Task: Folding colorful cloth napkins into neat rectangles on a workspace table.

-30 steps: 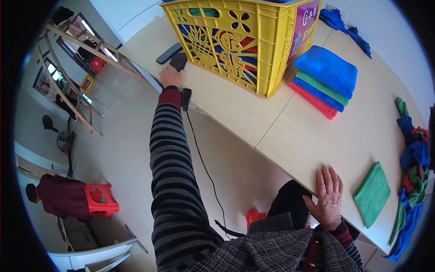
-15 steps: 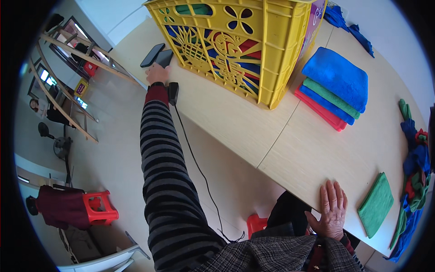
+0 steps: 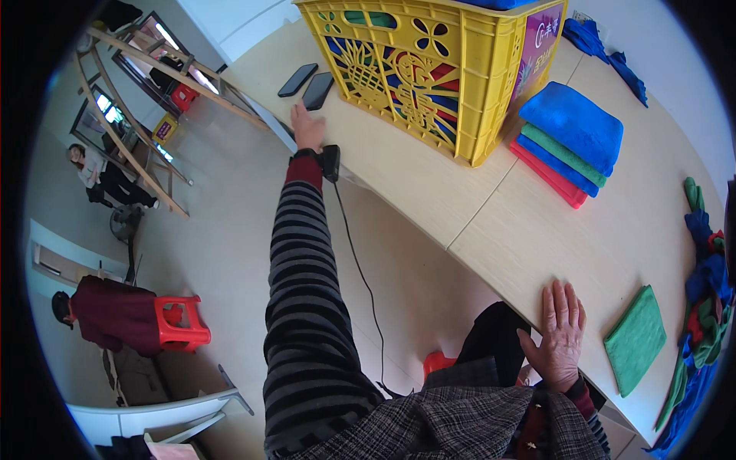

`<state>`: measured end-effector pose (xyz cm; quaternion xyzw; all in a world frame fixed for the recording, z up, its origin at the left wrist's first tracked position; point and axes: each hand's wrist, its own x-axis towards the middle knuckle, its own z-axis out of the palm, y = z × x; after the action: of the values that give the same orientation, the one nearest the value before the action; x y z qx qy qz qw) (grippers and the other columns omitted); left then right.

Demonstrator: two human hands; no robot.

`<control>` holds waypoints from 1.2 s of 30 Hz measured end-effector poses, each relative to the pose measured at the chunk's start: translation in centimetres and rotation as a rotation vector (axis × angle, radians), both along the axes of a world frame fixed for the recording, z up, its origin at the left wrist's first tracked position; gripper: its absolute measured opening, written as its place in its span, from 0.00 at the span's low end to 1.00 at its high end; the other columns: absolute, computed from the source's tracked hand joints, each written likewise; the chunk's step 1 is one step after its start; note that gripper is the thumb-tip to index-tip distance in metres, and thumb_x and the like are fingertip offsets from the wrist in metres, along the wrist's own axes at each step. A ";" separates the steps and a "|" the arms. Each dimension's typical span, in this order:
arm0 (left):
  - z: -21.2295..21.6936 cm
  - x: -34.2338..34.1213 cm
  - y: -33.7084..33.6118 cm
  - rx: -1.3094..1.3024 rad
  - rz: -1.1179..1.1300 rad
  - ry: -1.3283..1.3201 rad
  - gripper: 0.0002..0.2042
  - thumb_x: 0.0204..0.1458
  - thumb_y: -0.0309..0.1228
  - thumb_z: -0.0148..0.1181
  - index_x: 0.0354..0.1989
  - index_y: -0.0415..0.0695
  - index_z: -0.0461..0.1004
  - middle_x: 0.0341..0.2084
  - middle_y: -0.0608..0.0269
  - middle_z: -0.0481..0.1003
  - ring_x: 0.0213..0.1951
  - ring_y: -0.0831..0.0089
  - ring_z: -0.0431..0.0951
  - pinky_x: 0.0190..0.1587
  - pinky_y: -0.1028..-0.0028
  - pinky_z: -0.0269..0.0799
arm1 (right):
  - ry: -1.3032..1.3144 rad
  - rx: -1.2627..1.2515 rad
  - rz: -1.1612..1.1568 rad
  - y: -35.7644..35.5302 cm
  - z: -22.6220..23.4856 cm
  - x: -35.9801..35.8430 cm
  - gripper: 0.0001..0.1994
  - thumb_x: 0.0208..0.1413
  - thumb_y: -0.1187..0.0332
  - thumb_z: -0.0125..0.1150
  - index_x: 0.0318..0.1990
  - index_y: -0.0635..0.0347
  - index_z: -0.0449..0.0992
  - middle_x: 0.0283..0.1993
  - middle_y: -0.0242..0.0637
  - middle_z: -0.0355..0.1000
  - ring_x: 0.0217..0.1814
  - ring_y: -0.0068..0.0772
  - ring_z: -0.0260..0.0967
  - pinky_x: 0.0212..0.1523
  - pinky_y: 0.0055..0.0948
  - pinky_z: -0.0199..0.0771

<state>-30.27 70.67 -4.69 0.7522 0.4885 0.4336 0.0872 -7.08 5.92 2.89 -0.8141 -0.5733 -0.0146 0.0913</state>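
Note:
My left hand (image 3: 308, 130) is stretched to the table's far left edge, its fingers apart and holding nothing. Two dark phones (image 3: 297, 80) lie just beyond the fingertips. Beside that wrist sits a black plug-like device (image 3: 331, 163) whose cord hangs down off the table. My right hand (image 3: 563, 337) rests flat at the near table edge, fingers spread. To its right lies a folded green cloth (image 3: 635, 341). Farther back is a stack of folded cloths (image 3: 573, 134) in blue, green and red.
A yellow plastic crate (image 3: 468, 84) filled with coloured cloths stands on the table (image 3: 460, 199). Crumpled cloths (image 3: 705, 291) line the right edge, and blue cloths (image 3: 590, 42) lie at the back. On the left are a wooden ladder (image 3: 138, 130), a person on a red stool (image 3: 182, 325) and another person seated.
My left hand has drawn back slightly from the phones, leaving both in plain view. My right hand stays flat on the table. The whole view has shifted a little.

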 end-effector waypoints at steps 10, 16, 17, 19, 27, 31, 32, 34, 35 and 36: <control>-2.6 3.7 -25.4 0.013 -0.250 -0.069 0.26 0.64 0.34 0.51 0.67 0.31 0.58 0.67 0.35 0.56 0.68 0.42 0.58 0.70 0.59 0.54 | -0.049 0.120 0.045 -1.2 -1.6 0.8 0.43 0.46 0.65 0.69 0.71 0.61 0.57 0.74 0.48 0.54 0.77 0.54 0.49 0.74 0.51 0.49; -5.3 4.3 -46.2 -0.077 -0.347 -0.063 0.15 0.61 0.31 0.57 0.52 0.37 0.74 0.56 0.46 0.71 0.61 0.49 0.69 0.62 0.63 0.66 | 0.033 0.227 0.180 -3.2 -1.3 0.7 0.38 0.48 0.66 0.69 0.69 0.59 0.62 0.73 0.45 0.57 0.77 0.51 0.49 0.74 0.51 0.47; -6.2 5.1 -49.6 -0.149 -0.366 -0.164 0.12 0.60 0.31 0.59 0.48 0.38 0.76 0.51 0.49 0.75 0.57 0.50 0.73 0.58 0.63 0.69 | 0.034 0.232 0.167 -4.3 -1.2 0.8 0.38 0.48 0.66 0.69 0.69 0.59 0.62 0.73 0.45 0.57 0.77 0.51 0.49 0.74 0.51 0.47; -6.3 6.0 -55.2 -0.159 -0.509 -0.151 0.08 0.57 0.28 0.62 0.43 0.40 0.78 0.42 0.51 0.78 0.46 0.53 0.78 0.49 0.63 0.74 | 0.144 0.245 0.217 -6.8 -0.4 1.5 0.30 0.50 0.67 0.67 0.63 0.59 0.68 0.68 0.45 0.63 0.73 0.50 0.56 0.71 0.49 0.55; 1.5 11.5 -63.0 -0.052 -0.943 -0.115 0.02 0.54 0.22 0.62 0.35 0.39 0.79 0.29 0.53 0.79 0.32 0.56 0.79 0.36 0.65 0.75 | 0.559 0.491 -0.087 -17.7 3.2 5.8 0.10 0.61 0.70 0.60 0.47 0.63 0.79 0.44 0.46 0.79 0.47 0.50 0.77 0.50 0.36 0.76; 5.5 17.2 -64.9 0.063 -1.142 -0.097 0.02 0.55 0.21 0.60 0.34 0.38 0.78 0.29 0.53 0.79 0.32 0.55 0.80 0.37 0.65 0.75 | 0.595 0.621 -0.278 -22.9 3.6 10.3 0.11 0.61 0.69 0.60 0.48 0.62 0.79 0.45 0.48 0.78 0.48 0.50 0.76 0.50 0.36 0.75; 6.2 18.6 -65.2 0.151 -1.155 -0.076 0.02 0.55 0.20 0.59 0.35 0.38 0.78 0.30 0.53 0.79 0.33 0.54 0.80 0.38 0.64 0.76 | 0.488 0.623 -0.320 -23.6 3.2 11.4 0.12 0.62 0.69 0.59 0.50 0.61 0.78 0.46 0.48 0.78 0.50 0.49 0.76 0.50 0.36 0.75; 7.7 21.9 -66.2 0.250 -1.228 -0.105 0.03 0.55 0.20 0.58 0.36 0.37 0.77 0.33 0.51 0.79 0.36 0.52 0.80 0.41 0.62 0.76 | 0.292 0.621 -0.348 -23.9 2.6 12.6 0.14 0.63 0.67 0.58 0.54 0.61 0.76 0.49 0.48 0.77 0.53 0.49 0.75 0.52 0.38 0.74; 8.2 23.4 -66.3 0.233 -1.240 -0.087 0.04 0.56 0.20 0.57 0.38 0.36 0.77 0.37 0.49 0.79 0.40 0.50 0.80 0.44 0.60 0.75 | 0.223 0.571 -0.363 -23.4 2.2 13.0 0.17 0.63 0.66 0.58 0.57 0.62 0.73 0.53 0.49 0.74 0.57 0.50 0.72 0.55 0.39 0.72; 8.1 25.1 -66.8 0.246 -1.269 -0.033 0.06 0.57 0.22 0.57 0.41 0.36 0.77 0.44 0.47 0.78 0.45 0.51 0.79 0.50 0.59 0.74 | 0.156 0.526 -0.366 -23.2 1.7 13.5 0.20 0.64 0.65 0.57 0.61 0.62 0.70 0.57 0.51 0.72 0.60 0.51 0.69 0.59 0.41 0.70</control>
<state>-5.16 3.82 3.40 0.8925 -0.1060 0.3620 0.2474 6.43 -17.23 4.62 -0.8508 -0.3853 -0.1159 0.3381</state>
